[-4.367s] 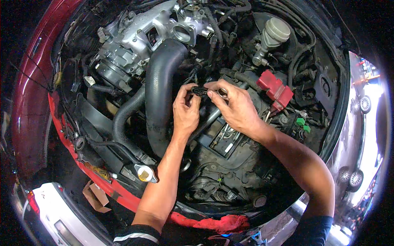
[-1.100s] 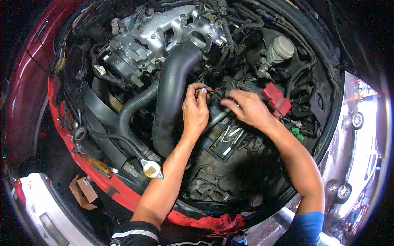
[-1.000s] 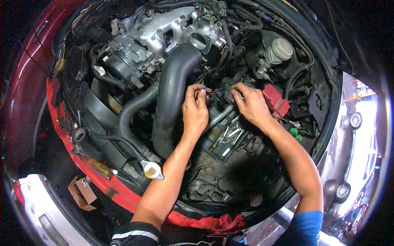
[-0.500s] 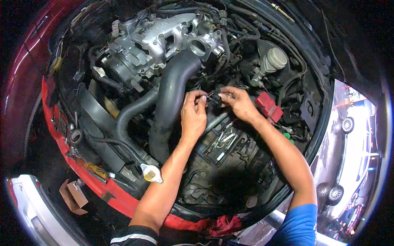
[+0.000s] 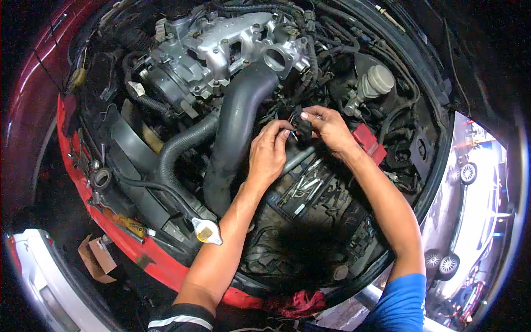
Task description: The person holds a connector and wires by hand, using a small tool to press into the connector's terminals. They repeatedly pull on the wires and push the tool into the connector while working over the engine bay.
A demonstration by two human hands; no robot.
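Note:
My right hand (image 5: 332, 131) pinches a black electrical connector (image 5: 303, 130) between thumb and fingers, above the engine bay. Close on its left is my left hand (image 5: 269, 154), thumb and fingertips drawn together at thin wires (image 5: 292, 133) by the connector. A small blue and white bit shows at those fingertips; the exact grip there is partly hidden. A thick black hose (image 5: 235, 124) runs just left of my left hand up to the silver intake manifold (image 5: 243, 41). Beyond my right wrist sits a red plastic cover (image 5: 368, 143).
Below my hands, a tray of loose metal parts (image 5: 303, 187) rests in the bay. A radiator cap (image 5: 206, 231) lies beside my left forearm. The fluid reservoir (image 5: 379, 80) stands at upper right. Tools (image 5: 128, 224) lie along the red front edge (image 5: 160, 271). A cardboard box (image 5: 98, 259) sits lower left.
The view has shifted slightly. My right hand has turned the connector, so more of its black body shows. My left fingertips stay close beside it, where a blue bit is now visible.

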